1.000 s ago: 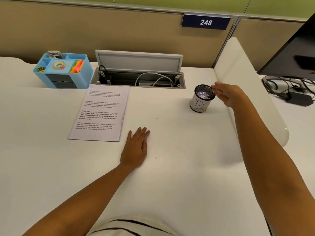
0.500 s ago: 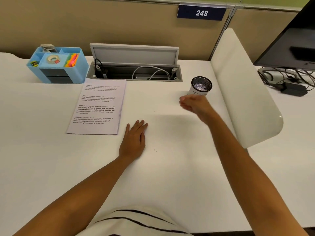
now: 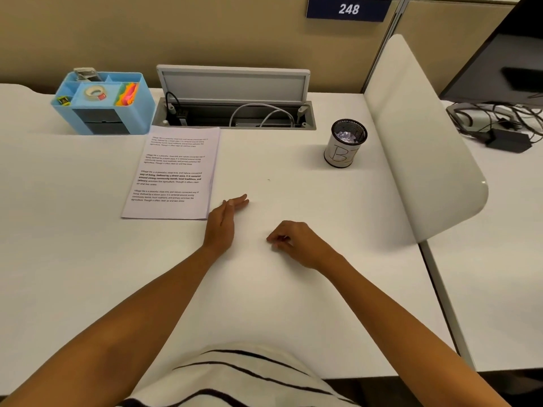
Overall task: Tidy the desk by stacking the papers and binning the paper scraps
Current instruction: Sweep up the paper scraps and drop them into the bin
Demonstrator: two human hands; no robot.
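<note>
A neat stack of printed papers (image 3: 173, 173) lies on the white desk (image 3: 88, 274), left of centre. At the back right stands a small mesh bin (image 3: 344, 148) with a white label, holding crumpled paper scraps (image 3: 347, 136). My left hand (image 3: 224, 221) rests on its edge beside the stack's lower right corner, fingers straight and together, holding nothing. My right hand (image 3: 295, 240) hovers low over the desk centre, fingers loosely curled, with nothing visible in it.
A blue desk organiser (image 3: 102, 102) with tape and sticky notes sits at the back left. An open cable tray (image 3: 235, 113) runs along the back. A white divider panel (image 3: 417, 136) rises on the right, with a monitor and cables (image 3: 499, 124) beyond it.
My right hand has pulled back from the bin's rim to the middle of the desk. My left hand has turned from lying flat onto its edge.
</note>
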